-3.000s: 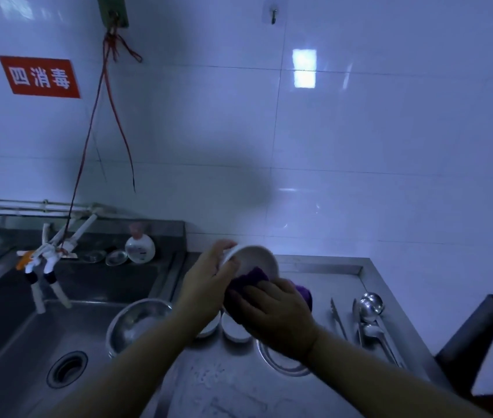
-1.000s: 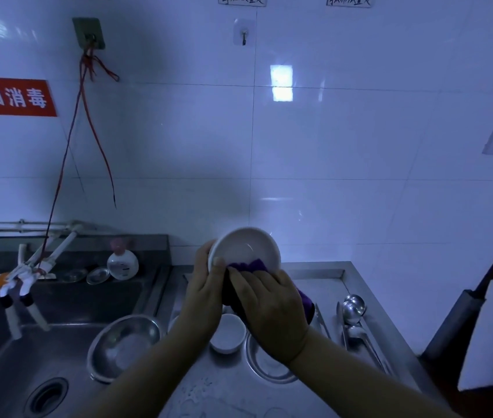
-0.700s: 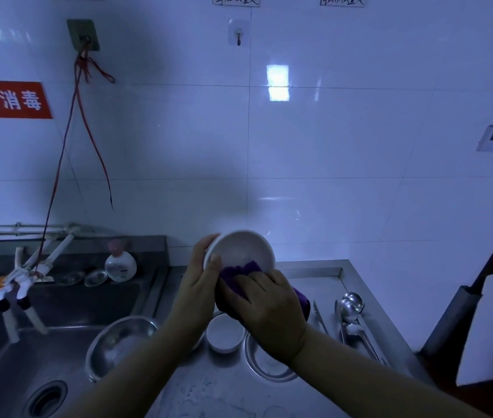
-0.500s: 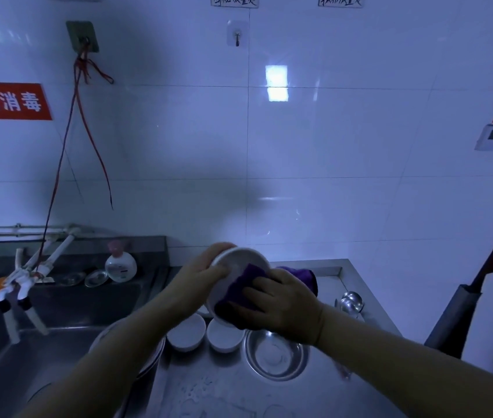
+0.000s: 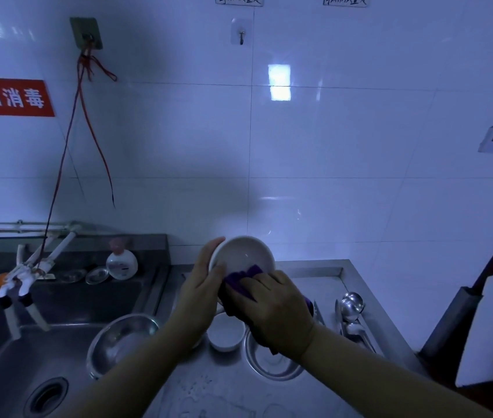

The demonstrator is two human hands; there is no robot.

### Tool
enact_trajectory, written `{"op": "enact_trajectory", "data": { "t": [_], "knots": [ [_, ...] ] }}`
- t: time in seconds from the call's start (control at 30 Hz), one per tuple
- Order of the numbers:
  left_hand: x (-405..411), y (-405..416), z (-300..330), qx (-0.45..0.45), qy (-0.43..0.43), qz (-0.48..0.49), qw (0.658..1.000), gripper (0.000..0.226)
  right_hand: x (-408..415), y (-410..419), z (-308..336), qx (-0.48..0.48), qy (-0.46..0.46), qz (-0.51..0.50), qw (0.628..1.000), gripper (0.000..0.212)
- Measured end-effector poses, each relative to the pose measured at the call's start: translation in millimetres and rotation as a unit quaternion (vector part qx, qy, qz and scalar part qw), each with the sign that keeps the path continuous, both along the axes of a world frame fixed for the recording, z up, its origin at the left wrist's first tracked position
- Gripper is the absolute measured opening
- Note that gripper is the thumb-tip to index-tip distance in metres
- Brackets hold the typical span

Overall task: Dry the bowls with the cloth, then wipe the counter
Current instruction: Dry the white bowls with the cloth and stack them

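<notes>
My left hand [image 5: 201, 292] grips a white bowl [image 5: 240, 254] by its left rim, held up above the counter with its inside facing me. My right hand [image 5: 272, 309] holds a purple cloth [image 5: 242, 277] bunched against the bowl's lower edge. Below the hands a second white bowl [image 5: 226, 331] sits on the steel counter [image 5: 218, 390]. A shallow steel bowl [image 5: 272, 363] lies to its right, partly under my right wrist. A larger steel bowl [image 5: 121, 339] rests at the sink's edge.
A deep sink [image 5: 27, 357] with a drain lies at the left, a tap [image 5: 21, 276] hanging over it. A soap bottle [image 5: 122, 262] and small dishes stand behind the sink. Ladles and tongs [image 5: 349, 315] lie at the counter's right. Tiled wall behind.
The bowl has turned in my left hand so its inside faces me again. My right hand and the cloth moved down to its lower edge. The view has shifted slightly.
</notes>
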State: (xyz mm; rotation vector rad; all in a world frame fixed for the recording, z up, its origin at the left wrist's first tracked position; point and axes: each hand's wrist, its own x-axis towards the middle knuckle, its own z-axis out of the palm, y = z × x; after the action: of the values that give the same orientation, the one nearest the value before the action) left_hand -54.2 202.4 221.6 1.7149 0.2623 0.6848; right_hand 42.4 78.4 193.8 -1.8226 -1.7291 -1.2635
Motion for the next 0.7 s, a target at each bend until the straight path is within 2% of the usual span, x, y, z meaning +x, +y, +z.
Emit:
{"op": "enact_trajectory", "data": {
  "t": [0.1, 0.2, 0.33, 0.43, 0.6, 0.7],
  "knots": [
    [-0.9, 3.1, 9.2, 0.015, 0.0, -0.013, 1.0, 0.028, 10.7, -6.8, 10.7, -0.029, -0.052, -0.001, 0.998, 0.023],
    [-1.9, 5.1, 17.4, 0.023, 0.011, -0.039, 0.999, 0.035, 15.2, -9.0, 15.4, -0.054, -0.065, -0.023, 0.996, 0.034],
    [-3.3, 4.4, 21.4, 0.037, 0.018, -0.049, 0.998, 0.025, 3.9, -3.0, 10.7, -0.093, -0.001, -0.054, 0.994, 0.058],
    [-4.9, 1.7, 20.4, 0.049, 0.023, -0.034, 0.998, 0.028, -8.2, 1.9, 7.7, -0.11, 0.061, -0.047, 0.991, 0.066],
    [-5.5, 2.7, 19.6, 0.051, 0.018, -0.025, 0.998, 0.028, -25.8, 7.6, 1.5, -0.046, 0.113, 0.026, 0.992, 0.032],
    [-8.6, 5.2, 18.6, 0.04, 0.02, -0.052, 0.998, 0.025, -19.5, 0.1, -0.4, -0.07, 0.081, 0.057, 0.993, 0.025]
  ]
}}
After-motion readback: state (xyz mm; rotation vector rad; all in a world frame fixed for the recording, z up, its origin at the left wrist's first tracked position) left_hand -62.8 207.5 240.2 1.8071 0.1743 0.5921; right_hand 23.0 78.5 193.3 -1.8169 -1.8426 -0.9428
